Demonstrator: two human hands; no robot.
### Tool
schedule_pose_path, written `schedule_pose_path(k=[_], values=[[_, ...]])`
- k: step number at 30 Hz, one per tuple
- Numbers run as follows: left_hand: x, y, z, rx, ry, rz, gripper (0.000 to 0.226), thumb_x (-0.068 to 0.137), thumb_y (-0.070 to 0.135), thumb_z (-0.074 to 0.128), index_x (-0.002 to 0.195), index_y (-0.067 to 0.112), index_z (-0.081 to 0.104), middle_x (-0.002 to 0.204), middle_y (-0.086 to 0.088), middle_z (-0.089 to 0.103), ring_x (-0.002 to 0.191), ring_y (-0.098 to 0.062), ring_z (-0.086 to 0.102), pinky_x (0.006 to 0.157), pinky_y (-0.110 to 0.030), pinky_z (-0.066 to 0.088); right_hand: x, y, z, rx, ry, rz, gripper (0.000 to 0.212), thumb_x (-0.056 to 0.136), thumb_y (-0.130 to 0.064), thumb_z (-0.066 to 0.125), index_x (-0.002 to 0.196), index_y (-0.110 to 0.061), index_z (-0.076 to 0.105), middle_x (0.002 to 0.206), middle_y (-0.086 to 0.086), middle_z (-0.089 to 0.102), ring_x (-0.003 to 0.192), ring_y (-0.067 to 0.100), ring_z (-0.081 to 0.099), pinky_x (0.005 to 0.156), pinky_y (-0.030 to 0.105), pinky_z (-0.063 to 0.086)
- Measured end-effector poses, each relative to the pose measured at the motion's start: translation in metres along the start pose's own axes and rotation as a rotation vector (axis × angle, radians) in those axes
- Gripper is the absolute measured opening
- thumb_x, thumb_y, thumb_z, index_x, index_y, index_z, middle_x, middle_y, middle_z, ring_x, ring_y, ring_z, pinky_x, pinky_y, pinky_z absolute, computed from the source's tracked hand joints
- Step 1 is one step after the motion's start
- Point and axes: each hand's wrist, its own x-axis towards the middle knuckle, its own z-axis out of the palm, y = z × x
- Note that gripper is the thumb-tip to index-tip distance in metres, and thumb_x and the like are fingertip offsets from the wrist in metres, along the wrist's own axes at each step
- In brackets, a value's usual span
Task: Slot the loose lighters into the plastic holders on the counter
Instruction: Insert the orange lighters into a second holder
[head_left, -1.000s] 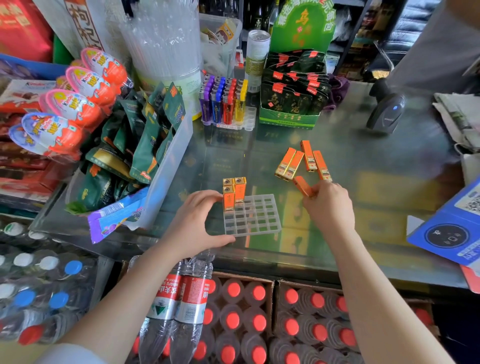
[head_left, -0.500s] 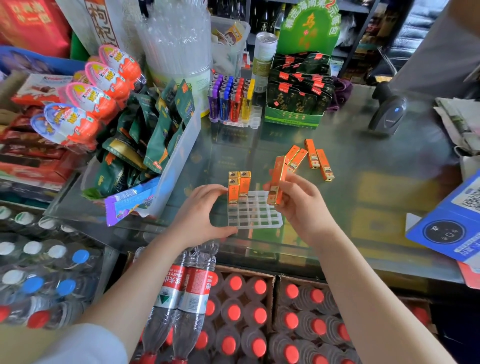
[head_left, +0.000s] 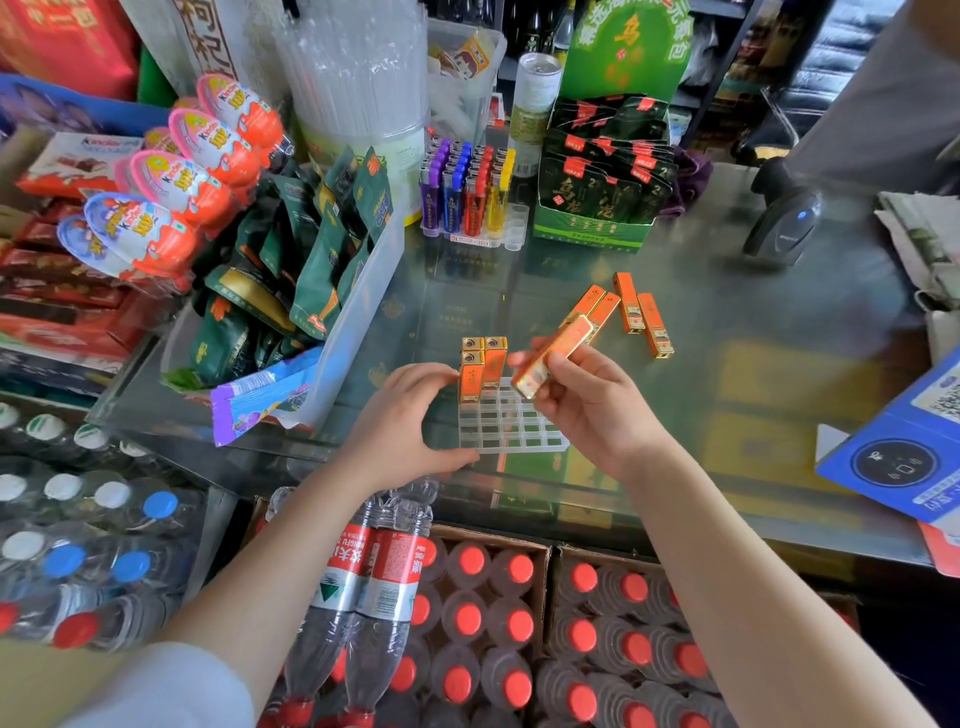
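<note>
The right hand (head_left: 587, 405) pinches one orange lighter (head_left: 551, 356), tilted, just above the clear holder (head_left: 506, 423) — the left hand (head_left: 402, 431) grips the holder's left edge, beside three standing lighters (head_left: 480, 366).

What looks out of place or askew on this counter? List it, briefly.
Four orange lighters lie flat and scattered on the glass counter, not yet slotted. The lighter gripped by the right hand is tilted, not upright. The left hand steadies the clear holder, where three lighters stand straight. Nothing looks spilled or damaged.
</note>
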Motion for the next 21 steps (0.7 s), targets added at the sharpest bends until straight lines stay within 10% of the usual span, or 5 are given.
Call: schedule_pose_path(k=[4, 14, 21], values=[[0.001, 0.0, 0.001, 0.008, 0.005, -0.002, 0.075, 0.066, 0.044, 0.077, 0.129, 0.019, 0.046, 0.132, 0.007, 0.044, 0.124, -0.006, 0.032, 0.099, -0.021, 0.025, 0.001, 0.001, -0.003, 0.016, -0.012, -0.014, 0.022, 0.095, -0.003, 0.035, 0.096, -0.012, 0.055, 0.081, 0.003, 0.066, 0.066, 0.012, 0.049, 0.06, 0.021, 0.043], [0.001, 0.0, 0.001, 0.024, 0.008, -0.001, 0.081, 0.06, 0.062, 0.064, 0.127, 0.019, 0.048, 0.13, 0.006, 0.047, 0.122, -0.01, 0.037, 0.099, -0.027, 0.031, -0.005, 0.006, -0.008, -1.187, -0.006, -0.443, 0.01, 0.089, -0.016, 0.056, 0.093, -0.007, 0.059, 0.081, 0.007, 0.066, 0.07, 0.022, 0.06, 0.065, 0.037, 0.05], [0.001, -0.001, 0.001, 0.032, 0.008, 0.0, 0.075, 0.065, 0.045, 0.077, 0.128, 0.018, 0.048, 0.132, 0.005, 0.046, 0.123, -0.011, 0.036, 0.101, -0.028, 0.031, -0.003, 0.017, -0.003, -1.157, 0.041, -0.522, 0.015, 0.086, -0.01, 0.06, 0.1, -0.008, 0.064, 0.098, 0.005, 0.065, 0.079, 0.017, 0.063, 0.072, 0.023, 0.052]])
